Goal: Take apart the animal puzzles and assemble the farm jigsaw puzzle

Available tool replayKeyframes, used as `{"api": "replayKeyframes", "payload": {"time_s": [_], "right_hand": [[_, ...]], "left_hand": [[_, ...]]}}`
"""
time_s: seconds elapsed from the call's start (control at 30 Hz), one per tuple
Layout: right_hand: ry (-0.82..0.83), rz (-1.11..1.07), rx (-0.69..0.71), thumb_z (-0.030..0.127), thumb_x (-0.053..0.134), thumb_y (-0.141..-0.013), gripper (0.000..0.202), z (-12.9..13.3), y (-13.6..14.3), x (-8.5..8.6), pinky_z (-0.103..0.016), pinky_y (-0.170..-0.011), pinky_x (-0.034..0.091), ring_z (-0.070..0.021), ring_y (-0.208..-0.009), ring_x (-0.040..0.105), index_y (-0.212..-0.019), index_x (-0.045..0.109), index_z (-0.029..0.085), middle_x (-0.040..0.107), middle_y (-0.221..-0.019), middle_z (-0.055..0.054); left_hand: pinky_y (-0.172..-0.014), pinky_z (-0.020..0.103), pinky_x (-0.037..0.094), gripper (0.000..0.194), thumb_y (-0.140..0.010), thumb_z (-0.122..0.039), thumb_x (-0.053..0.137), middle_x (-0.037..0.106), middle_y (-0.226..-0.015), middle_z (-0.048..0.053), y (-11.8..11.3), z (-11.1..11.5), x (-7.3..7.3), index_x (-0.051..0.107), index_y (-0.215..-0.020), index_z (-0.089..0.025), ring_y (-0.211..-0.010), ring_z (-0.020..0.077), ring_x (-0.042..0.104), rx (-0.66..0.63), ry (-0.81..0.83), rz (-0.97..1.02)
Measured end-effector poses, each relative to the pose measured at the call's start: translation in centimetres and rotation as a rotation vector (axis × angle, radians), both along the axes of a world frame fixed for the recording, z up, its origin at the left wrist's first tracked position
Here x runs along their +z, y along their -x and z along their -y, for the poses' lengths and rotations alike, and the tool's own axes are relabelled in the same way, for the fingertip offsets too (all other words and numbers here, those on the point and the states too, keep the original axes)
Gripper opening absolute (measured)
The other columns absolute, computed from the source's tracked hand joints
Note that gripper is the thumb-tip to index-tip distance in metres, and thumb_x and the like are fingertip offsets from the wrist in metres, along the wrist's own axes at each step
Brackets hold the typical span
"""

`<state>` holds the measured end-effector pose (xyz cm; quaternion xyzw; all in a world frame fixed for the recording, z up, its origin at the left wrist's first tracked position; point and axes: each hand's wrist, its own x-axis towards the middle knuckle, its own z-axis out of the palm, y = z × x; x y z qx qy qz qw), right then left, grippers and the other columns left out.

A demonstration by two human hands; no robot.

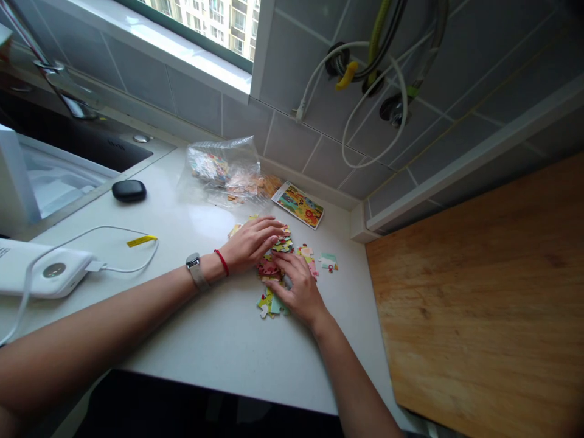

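Note:
A heap of colourful jigsaw puzzle pieces [283, 244] lies on the white counter under and between my hands. My left hand [253, 242], with a watch and a red cord at the wrist, rests palm down over the heap's left side, fingers stretched out. From the lower right, my right hand [296, 285] touches the pieces, its fingers reaching over them and slightly apart. Some yellow-green pieces [269, 304] stick out below the right hand. One pale piece [329, 261] lies apart to the right. What is beneath both palms is hidden.
Behind the heap are a clear plastic bag [223, 164] of more pieces and a picture card [298, 205]. A black case [129, 191], a white power bank [50, 269] with a cable, and a sink [150, 152] are left. A wooden board [479, 292] stands right.

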<state>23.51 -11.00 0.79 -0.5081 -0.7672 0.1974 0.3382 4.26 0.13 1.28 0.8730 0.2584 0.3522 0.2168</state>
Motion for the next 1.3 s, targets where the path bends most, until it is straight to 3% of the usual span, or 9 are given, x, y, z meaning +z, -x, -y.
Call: {"api": "replayKeyframes", "payload": {"time_s": [0.2, 0.3, 0.37, 0.47, 0.6, 0.73, 0.87, 1.07, 1.3], "right_hand": [[-0.042, -0.045, -0.080, 0.030, 0.078, -0.090, 0.033, 0.1, -0.7, 0.0, -0.047, -0.105, 0.053, -0.0267, -0.115, 0.066, -0.122, 0.075, 0.028, 0.074, -0.120, -0.008], [-0.096, -0.093, -0.102, 0.031, 0.077, -0.090, 0.035, 0.2, -2.7, 0.7, -0.045, -0.104, 0.055, -0.0263, -0.117, 0.069, -0.124, 0.074, 0.028, 0.075, -0.123, -0.009], [-0.121, -0.107, -0.189, 0.033, 0.078, -0.089, 0.034, 0.2, -4.8, 1.3, -0.045, -0.103, 0.056, -0.0265, -0.115, 0.070, -0.122, 0.075, 0.027, 0.076, -0.121, -0.009], [-0.064, -0.122, -0.291, 0.038, 0.081, -0.086, 0.030, 0.5, -8.4, 1.7, -0.043, -0.096, 0.060, -0.0263, -0.105, 0.073, -0.113, 0.079, 0.025, 0.077, -0.115, -0.010], [0.079, -0.097, -0.256, 0.041, 0.082, -0.083, 0.032, 1.1, -11.4, 1.5, -0.044, -0.095, 0.060, -0.0272, -0.103, 0.074, -0.109, 0.081, 0.022, 0.078, -0.112, -0.011], [0.248, -0.152, -0.179, 0.043, 0.083, -0.083, 0.036, 1.5, -11.7, 1.1, -0.043, -0.099, 0.060, -0.0264, -0.105, 0.075, -0.112, 0.080, 0.022, 0.079, -0.114, -0.011], [0.315, -0.246, -0.168, 0.044, 0.085, -0.079, 0.039, 1.4, -11.5, 0.8, -0.040, -0.096, 0.062, -0.0262, -0.106, 0.075, -0.110, 0.080, 0.021, 0.078, -0.115, -0.011], [0.245, -0.095, -0.187, 0.035, 0.082, -0.082, 0.034, 1.2, -12.6, 0.7, -0.041, -0.101, 0.058, -0.0263, -0.112, 0.073, -0.113, 0.080, 0.023, 0.077, -0.119, -0.011], [0.257, -0.025, -0.142, 0.027, 0.078, -0.085, 0.041, 1.2, -12.5, 0.6, -0.046, -0.111, 0.050, -0.0269, -0.120, 0.069, -0.126, 0.076, 0.023, 0.074, -0.129, -0.012]], "left_hand": [[-0.109, 0.043, 0.046, 0.045, -0.111, -0.037, 0.031, 0.074, -0.120, 0.011, 0.0, 0.3, 0.3, 0.070, -0.119, -0.018, -0.120, 0.0243, 0.063, -0.026, 0.016, 0.098], [-0.107, 0.044, 0.047, 0.040, -0.110, -0.036, 0.035, 0.074, -0.115, 0.011, -0.1, 0.5, 0.6, 0.070, -0.115, -0.019, -0.116, 0.0245, 0.064, -0.054, -0.004, 0.101], [-0.110, 0.046, 0.046, 0.034, -0.109, -0.035, 0.040, 0.074, -0.116, 0.010, -0.2, 1.0, 0.8, 0.070, -0.115, -0.020, -0.115, 0.0247, 0.064, -0.096, -0.022, 0.068], [-0.115, 0.048, 0.043, 0.030, -0.106, -0.037, 0.047, 0.072, -0.127, 0.009, -0.6, 2.1, 1.1, 0.069, -0.120, -0.022, -0.125, 0.0267, 0.061, -0.234, -0.061, -0.055], [-0.121, 0.050, 0.038, 0.039, -0.103, -0.047, 0.054, 0.060, -0.150, 0.008, -1.1, 4.2, 0.9, 0.066, -0.133, -0.025, -0.144, 0.0338, 0.047, -0.395, -0.115, -0.265], [-0.124, 0.056, 0.030, 0.056, -0.101, -0.059, 0.052, 0.044, -0.163, 0.010, -1.6, 5.9, 0.1, 0.061, -0.143, -0.022, -0.151, 0.0401, 0.038, -0.425, -0.143, -0.371], [-0.125, 0.058, 0.026, 0.065, -0.102, -0.065, 0.046, 0.044, -0.164, 0.011, -1.8, 6.2, -0.6, 0.056, -0.148, -0.020, -0.152, 0.0420, 0.036, -0.402, -0.123, -0.450], [-0.123, 0.057, 0.028, 0.059, -0.106, -0.060, 0.041, 0.050, -0.160, 0.007, -1.9, 5.9, -0.5, 0.058, -0.146, -0.020, -0.150, 0.0408, 0.039, -0.367, -0.104, -0.478], [-0.119, 0.055, 0.035, 0.044, -0.105, -0.052, 0.049, 0.062, -0.149, 0.007, -1.6, 5.1, 0.4, 0.067, -0.132, -0.022, -0.144, 0.0367, 0.049, -0.395, -0.059, -0.429]]}}
